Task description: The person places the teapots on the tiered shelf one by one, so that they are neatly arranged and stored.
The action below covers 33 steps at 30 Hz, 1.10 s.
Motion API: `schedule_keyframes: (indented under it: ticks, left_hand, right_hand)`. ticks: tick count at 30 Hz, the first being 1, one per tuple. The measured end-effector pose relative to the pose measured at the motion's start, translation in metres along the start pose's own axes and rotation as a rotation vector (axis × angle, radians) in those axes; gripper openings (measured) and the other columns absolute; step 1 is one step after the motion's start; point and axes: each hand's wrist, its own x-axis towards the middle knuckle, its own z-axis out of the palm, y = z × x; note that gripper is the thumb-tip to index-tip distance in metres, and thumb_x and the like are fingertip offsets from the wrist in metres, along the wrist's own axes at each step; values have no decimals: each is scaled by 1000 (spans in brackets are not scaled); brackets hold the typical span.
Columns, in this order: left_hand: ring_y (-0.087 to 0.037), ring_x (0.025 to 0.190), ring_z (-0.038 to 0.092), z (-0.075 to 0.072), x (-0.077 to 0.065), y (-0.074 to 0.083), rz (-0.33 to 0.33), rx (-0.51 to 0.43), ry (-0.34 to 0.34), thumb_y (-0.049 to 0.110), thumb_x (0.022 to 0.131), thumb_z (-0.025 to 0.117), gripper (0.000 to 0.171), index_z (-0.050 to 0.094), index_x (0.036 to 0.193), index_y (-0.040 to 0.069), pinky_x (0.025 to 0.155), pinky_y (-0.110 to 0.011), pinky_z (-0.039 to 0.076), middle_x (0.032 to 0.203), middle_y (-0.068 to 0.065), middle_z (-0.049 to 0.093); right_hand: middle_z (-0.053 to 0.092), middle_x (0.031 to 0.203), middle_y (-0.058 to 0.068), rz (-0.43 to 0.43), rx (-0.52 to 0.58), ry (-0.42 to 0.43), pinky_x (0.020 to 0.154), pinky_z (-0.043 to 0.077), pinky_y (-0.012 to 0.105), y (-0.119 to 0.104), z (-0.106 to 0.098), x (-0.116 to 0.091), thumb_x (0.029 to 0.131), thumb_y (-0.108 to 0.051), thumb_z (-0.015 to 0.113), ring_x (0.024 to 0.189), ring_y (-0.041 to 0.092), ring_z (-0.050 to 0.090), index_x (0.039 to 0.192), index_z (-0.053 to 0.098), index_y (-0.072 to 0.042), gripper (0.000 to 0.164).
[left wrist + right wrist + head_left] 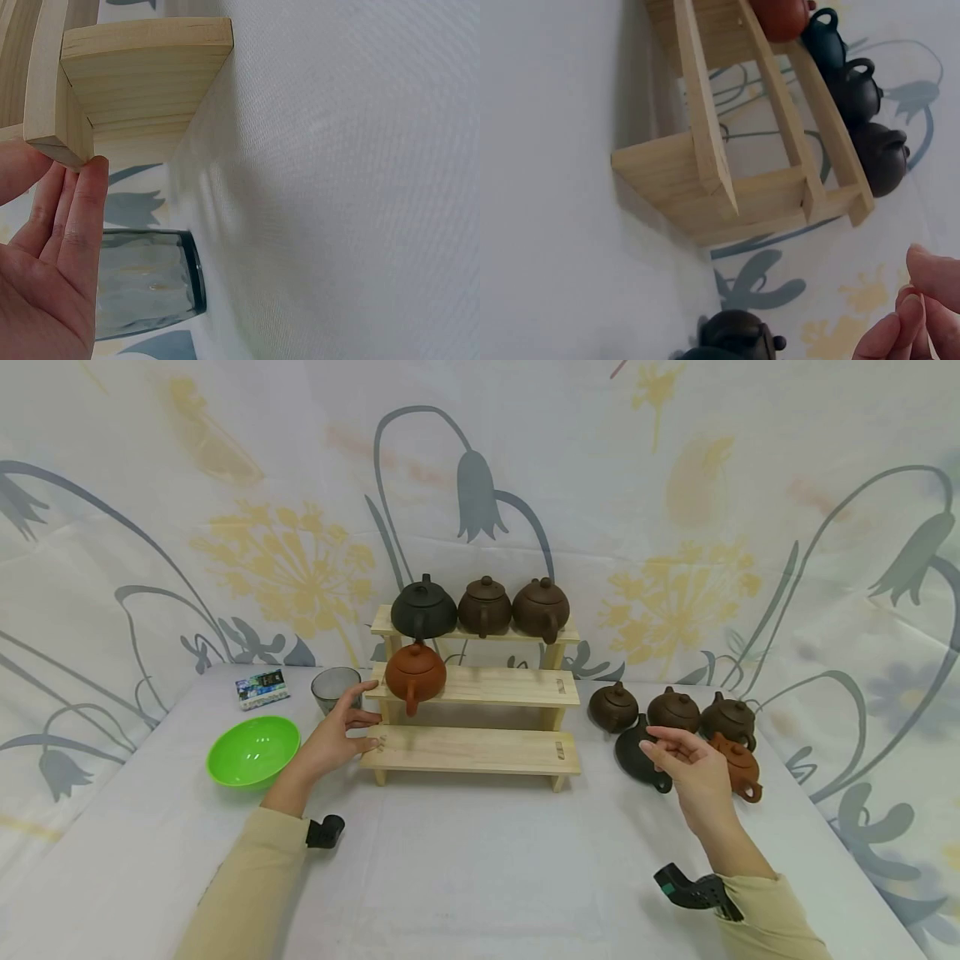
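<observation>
At the left end of a three-step wooden stand (472, 750), my left hand (333, 739) touches the boards with fairly straight fingers. In the left wrist view its fingertips (91, 169) lie right at a board's end. A reddish-brown teapot (416, 675) sits on the middle step beside that hand. On the top step stand a black teapot (423, 608) and two dark brown ones (483, 607) (541, 607). My right hand (697, 772), fingers loosely bent and holding nothing, overlaps a black teapot (637, 752) and an orange-brown teapot (738, 767) in the head view.
Behind the right hand stand three dark brown teapots (613, 707) (674, 710) (728, 720). A grey glass cup (330, 687), a bright green bowl (255, 750) and a small printed packet (261, 689) lie left of the stand. A flower-patterned cloth (300, 485) hangs behind.
</observation>
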Motion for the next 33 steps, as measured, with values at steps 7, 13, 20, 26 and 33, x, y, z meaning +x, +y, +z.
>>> schedule_keyframes:
  ticks: [7,13,20,26,33]
  left_hand:
    - [-42,112,49,0,-1,2,-17,26,7,-13,80,63,82,21,146,12,89,-50,45,115,-28,55]
    - [-42,113,49,-1,0,1,-7,22,6,-13,81,63,83,20,147,13,89,-51,45,116,-28,55]
    - [-43,112,49,-1,0,-1,-9,18,3,-13,81,62,82,20,147,14,88,-49,46,116,-29,55]
    - [-44,113,48,0,0,-1,-17,7,2,-13,81,62,82,20,147,14,88,-48,46,116,-29,54]
    - [-43,112,49,0,0,-1,-15,12,6,-14,81,62,82,20,147,14,88,-48,47,116,-29,54]
  right_hand:
    - [54,79,-5,66,-90,16,63,46,14,6,-19,-4,82,-15,72,72,8,51,106,66,-2,28]
    - [54,79,-6,75,-294,-5,61,47,19,14,-32,-5,84,-23,70,70,12,54,114,59,7,43]
    - [53,78,-5,120,-460,-55,59,47,24,23,-45,-4,86,-27,69,68,14,54,117,56,9,50]
    - [54,75,-4,153,-484,-104,59,48,23,32,-54,0,84,-24,71,66,11,53,116,56,12,50]
    - [60,78,-5,208,-511,-196,62,49,23,39,-59,5,86,-22,68,70,8,54,115,55,14,48]
